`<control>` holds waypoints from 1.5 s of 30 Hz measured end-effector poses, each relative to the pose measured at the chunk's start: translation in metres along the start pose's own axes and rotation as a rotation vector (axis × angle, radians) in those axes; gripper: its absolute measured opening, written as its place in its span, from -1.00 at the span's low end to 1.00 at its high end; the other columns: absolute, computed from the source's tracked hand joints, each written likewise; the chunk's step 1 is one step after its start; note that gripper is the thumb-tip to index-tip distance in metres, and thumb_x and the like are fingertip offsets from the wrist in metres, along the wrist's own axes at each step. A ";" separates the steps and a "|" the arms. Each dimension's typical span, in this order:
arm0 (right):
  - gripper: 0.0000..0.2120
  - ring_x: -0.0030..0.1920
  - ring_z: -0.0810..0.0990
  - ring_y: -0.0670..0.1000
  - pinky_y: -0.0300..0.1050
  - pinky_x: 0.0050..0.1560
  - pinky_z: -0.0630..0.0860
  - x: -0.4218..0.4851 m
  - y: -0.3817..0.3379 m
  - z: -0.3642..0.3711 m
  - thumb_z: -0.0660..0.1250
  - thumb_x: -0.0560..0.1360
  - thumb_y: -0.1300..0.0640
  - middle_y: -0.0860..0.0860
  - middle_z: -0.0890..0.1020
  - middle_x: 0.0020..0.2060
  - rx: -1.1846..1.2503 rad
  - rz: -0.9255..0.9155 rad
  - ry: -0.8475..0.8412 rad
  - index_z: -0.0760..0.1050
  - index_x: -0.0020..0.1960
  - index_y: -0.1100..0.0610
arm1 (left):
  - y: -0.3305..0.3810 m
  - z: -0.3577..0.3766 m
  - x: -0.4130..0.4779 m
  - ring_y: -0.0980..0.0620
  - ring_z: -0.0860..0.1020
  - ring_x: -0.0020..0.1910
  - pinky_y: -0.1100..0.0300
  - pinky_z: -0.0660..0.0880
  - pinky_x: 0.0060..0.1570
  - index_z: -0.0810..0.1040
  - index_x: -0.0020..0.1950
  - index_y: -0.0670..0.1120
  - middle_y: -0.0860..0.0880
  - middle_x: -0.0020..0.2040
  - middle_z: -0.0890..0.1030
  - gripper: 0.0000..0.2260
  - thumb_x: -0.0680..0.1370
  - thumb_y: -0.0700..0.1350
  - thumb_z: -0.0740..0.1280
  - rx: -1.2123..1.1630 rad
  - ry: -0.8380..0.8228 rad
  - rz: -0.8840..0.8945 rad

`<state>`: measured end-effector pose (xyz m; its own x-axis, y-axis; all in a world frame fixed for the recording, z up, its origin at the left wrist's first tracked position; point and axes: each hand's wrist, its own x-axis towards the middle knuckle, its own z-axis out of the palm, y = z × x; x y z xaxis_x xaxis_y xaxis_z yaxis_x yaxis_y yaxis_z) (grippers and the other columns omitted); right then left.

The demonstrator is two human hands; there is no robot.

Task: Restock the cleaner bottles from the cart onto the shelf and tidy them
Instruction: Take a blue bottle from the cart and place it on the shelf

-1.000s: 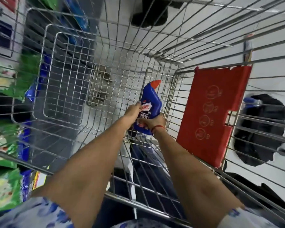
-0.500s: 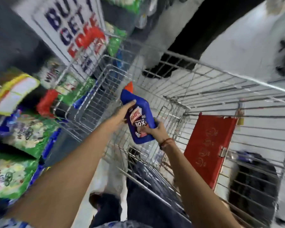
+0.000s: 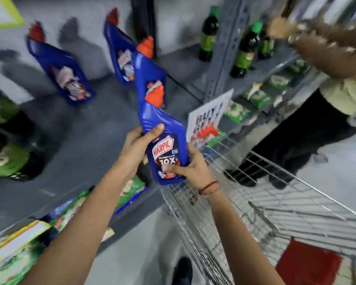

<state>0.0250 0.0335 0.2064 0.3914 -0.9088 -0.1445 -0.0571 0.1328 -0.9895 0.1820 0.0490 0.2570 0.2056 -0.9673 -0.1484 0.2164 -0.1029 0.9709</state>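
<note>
I hold a blue cleaner bottle [image 3: 164,138] with an orange cap in both hands, lifted above the wire cart [image 3: 255,202] and close to the grey shelf [image 3: 86,124]. My left hand [image 3: 138,147] grips its left side, thumb across the front. My right hand [image 3: 190,167] grips its lower right side, thumb on the label. Three more blue bottles stand on the shelf: one at the left [image 3: 60,66], one at the back [image 3: 119,54], one [image 3: 150,70] just beyond the held bottle's cap.
Dark green bottles [image 3: 245,50] stand on the shelf section to the right, past a grey upright post [image 3: 220,58]. Green packets [image 3: 8,157] lie at the left and on lower shelves. Another person [image 3: 317,112] stands right of the cart. A red flap [image 3: 308,260] sits in the cart.
Both hands have lifted the bottle out of the cart and carried it up towards the shelf. The view has swung from the cart to the shelf with the other blue bottles.
</note>
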 end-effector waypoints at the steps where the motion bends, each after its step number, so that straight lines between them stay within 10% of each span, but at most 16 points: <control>1: -0.46 -0.10 0.63 -0.02 -0.05 0.03 0.61 0.008 -0.012 0.013 0.57 0.13 0.29 0.07 0.68 -0.08 -0.054 -0.036 -0.022 0.47 0.07 0.17 | 0.011 -0.013 -0.002 -0.10 0.61 -0.10 -0.03 0.51 0.09 0.64 -0.16 -0.05 -0.07 -0.17 0.69 -0.85 0.34 -0.02 0.45 -0.005 0.012 0.047; 8: -0.28 0.07 0.55 0.04 0.21 0.24 0.48 0.076 -0.061 0.092 0.57 0.10 0.35 0.14 0.59 0.06 -0.258 -0.204 -0.227 0.40 0.20 0.11 | 0.053 -0.090 0.001 0.30 0.59 -0.26 0.38 0.53 -0.19 0.50 -0.02 -0.05 0.23 -0.28 0.69 -0.84 0.43 -0.19 0.37 0.178 0.135 0.326; 13: -0.21 0.14 0.55 0.13 0.16 0.26 0.46 0.117 -0.074 0.130 0.59 0.09 0.36 0.27 0.56 0.18 -0.403 -0.240 -0.286 0.36 0.26 0.28 | 0.059 -0.125 0.009 0.07 0.62 -0.04 0.04 0.52 0.10 0.44 0.22 -0.24 -0.07 0.01 0.64 -0.44 0.32 0.03 0.42 0.231 0.231 0.366; 19: -0.15 0.16 0.57 0.10 0.14 0.24 0.49 0.136 -0.055 0.146 0.62 0.00 0.10 0.11 0.61 0.15 -0.436 -0.221 -0.281 0.40 0.25 0.08 | 0.050 -0.138 0.014 -0.08 0.60 0.01 -0.10 0.52 0.15 0.45 0.12 -0.04 -0.11 0.02 0.62 -0.54 0.31 0.12 0.40 0.314 0.329 0.337; 28: -0.31 0.15 0.51 0.01 -0.42 0.00 0.53 0.141 -0.011 0.136 0.52 0.24 0.35 0.21 0.54 0.22 -0.344 -0.095 -0.295 0.32 0.29 0.23 | -0.017 -0.171 0.000 0.32 0.55 0.00 0.17 0.46 0.13 0.48 0.13 -0.02 0.16 0.02 0.59 -0.64 0.38 -0.06 0.46 0.653 0.297 0.148; 38: -0.42 0.08 0.52 -0.07 -0.54 -0.08 0.48 0.146 -0.012 0.136 0.48 0.30 0.35 0.11 0.55 0.12 -0.315 -0.135 -0.273 0.35 0.26 0.22 | -0.020 -0.177 0.020 -0.06 0.60 0.09 0.06 0.52 0.09 0.51 0.17 -0.07 -0.07 0.11 0.66 -0.39 0.26 0.29 0.31 0.796 0.326 0.123; 42: -0.60 -0.21 0.55 -0.17 -0.20 -0.16 0.53 0.133 -0.008 0.108 0.51 0.28 0.27 0.07 0.56 -0.13 -0.197 -0.338 0.259 0.45 -0.08 -0.11 | -0.027 -0.179 0.026 -0.08 0.59 0.07 0.08 0.52 0.06 0.48 0.20 -0.06 -0.09 0.11 0.64 -0.44 0.29 0.15 0.47 0.832 0.350 0.138; 45: -0.42 -0.04 0.49 0.10 0.07 0.05 0.48 0.134 -0.010 0.077 0.58 0.18 0.18 0.11 0.44 -0.03 -0.201 -0.335 0.669 0.42 0.13 0.06 | -0.026 -0.177 0.033 -0.08 0.60 0.03 0.12 0.51 0.01 0.45 0.21 -0.09 -0.09 0.09 0.65 -0.39 0.24 0.05 0.55 0.834 0.369 0.162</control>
<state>0.1489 -0.0592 0.1971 -0.2175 -0.9417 0.2568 -0.2238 -0.2080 -0.9522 0.3526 0.0604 0.1939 0.4954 -0.8640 0.0899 -0.5689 -0.2444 0.7853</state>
